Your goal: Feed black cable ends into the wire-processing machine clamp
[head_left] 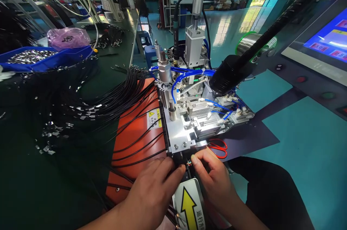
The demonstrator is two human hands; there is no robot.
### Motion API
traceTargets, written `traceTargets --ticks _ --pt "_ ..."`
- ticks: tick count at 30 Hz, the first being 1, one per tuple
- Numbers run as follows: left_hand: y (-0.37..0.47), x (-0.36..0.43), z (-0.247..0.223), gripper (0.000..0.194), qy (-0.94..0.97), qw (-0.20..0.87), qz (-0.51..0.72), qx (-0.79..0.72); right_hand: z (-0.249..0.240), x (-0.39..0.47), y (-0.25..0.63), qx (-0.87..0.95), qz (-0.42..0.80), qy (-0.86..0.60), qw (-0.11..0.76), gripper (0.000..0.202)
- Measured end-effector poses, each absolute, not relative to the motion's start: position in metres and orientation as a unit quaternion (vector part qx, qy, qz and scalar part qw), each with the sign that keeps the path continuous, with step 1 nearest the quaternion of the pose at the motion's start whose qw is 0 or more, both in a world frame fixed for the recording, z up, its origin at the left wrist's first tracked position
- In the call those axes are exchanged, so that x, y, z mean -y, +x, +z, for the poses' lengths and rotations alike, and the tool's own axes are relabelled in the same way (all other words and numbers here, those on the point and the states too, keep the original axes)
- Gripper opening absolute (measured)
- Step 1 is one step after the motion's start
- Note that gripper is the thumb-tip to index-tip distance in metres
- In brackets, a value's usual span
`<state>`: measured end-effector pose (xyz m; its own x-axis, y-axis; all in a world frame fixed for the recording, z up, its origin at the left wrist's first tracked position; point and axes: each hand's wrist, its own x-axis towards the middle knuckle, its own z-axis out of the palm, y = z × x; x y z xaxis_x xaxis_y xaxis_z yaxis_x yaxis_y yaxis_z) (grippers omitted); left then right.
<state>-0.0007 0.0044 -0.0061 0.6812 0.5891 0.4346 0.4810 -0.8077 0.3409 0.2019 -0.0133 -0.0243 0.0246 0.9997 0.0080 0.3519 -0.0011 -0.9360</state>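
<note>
Both my hands meet at the near edge of a metal machine (177,132) with pneumatic cylinders and blue air tubes. My left hand (155,183) has its fingers bent and pressed together near a black cable's stripped end. Thumb and index finger of my right hand (213,172) are pinched beside small coloured wire ends (189,163), which lie between the two hands. Several black cables (146,132) run across the orange plate (130,139) into the machine's side. Below my hands is a white plate with a yellow arrow (188,203).
Red-handled scissors (221,148) lie right of my right hand. At left are a cable bundle (119,96), a blue tray of metal parts (32,58) and a pink bag (67,38). A solder spool (251,44), a thick black hose (230,73) and a screen (329,35) stand at right.
</note>
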Motion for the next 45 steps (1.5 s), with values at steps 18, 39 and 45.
traceTargets --ticks 18,39,45 --pt "0.006 -0.005 0.012 0.031 0.911 0.084 0.258 -0.309 -0.034 0.016 0.197 0.593 0.346 -0.602 0.407 0.021" --pt "0.005 0.000 -0.003 0.028 0.903 0.102 0.235 -0.344 -0.013 0.024 0.206 0.677 0.286 -0.566 0.374 0.015" --pt "0.006 -0.001 -0.002 0.029 0.898 0.116 0.253 -0.341 -0.019 0.021 0.206 0.672 0.283 -0.587 0.352 0.021"
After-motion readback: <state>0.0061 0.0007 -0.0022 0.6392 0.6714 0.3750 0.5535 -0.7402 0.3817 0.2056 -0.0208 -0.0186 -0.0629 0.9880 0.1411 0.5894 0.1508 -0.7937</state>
